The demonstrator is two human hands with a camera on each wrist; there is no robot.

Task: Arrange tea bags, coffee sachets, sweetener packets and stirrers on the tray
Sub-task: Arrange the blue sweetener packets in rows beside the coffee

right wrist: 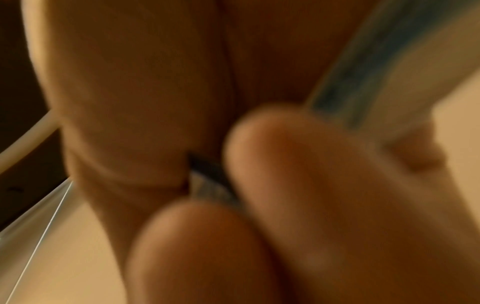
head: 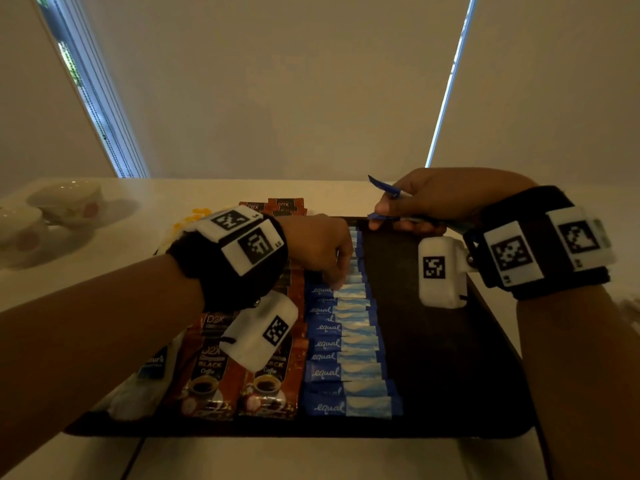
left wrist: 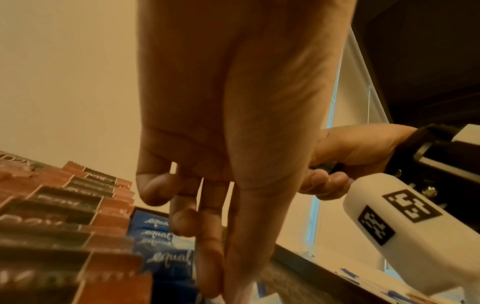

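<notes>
Right now my left hand [head: 317, 245] reaches down over the tray, fingers [left wrist: 207, 257] and thumb brought together at the tips on one small blue-and-white paper sweetener packet [head: 348, 289] in the column, pinching it as far as I can tell; my right hand [head: 440, 199] hovers at the tray's far edge, fingers curled round a small bundle of blue sweetener packets [head: 384, 187]; the right wrist view is too blurred to add much beyond blue-and-white paper against the fingers [right wrist: 298, 164]; the column of overlapping blue "equal" packets [head: 346, 358] runs from the near edge to the far edge down the middle of the dark rectangular tray [head: 450, 358]; just beside it on the left lie rows of brown-and-black coffee sachets [head: 266, 382], and at the near left corner white wrapped tea bags [head: 145, 386]; the tray's right part is bare dark surface; beyond the tray's left edge two pale floral cups [head: 65, 202] stand on the white counter [head: 138, 237].
</notes>
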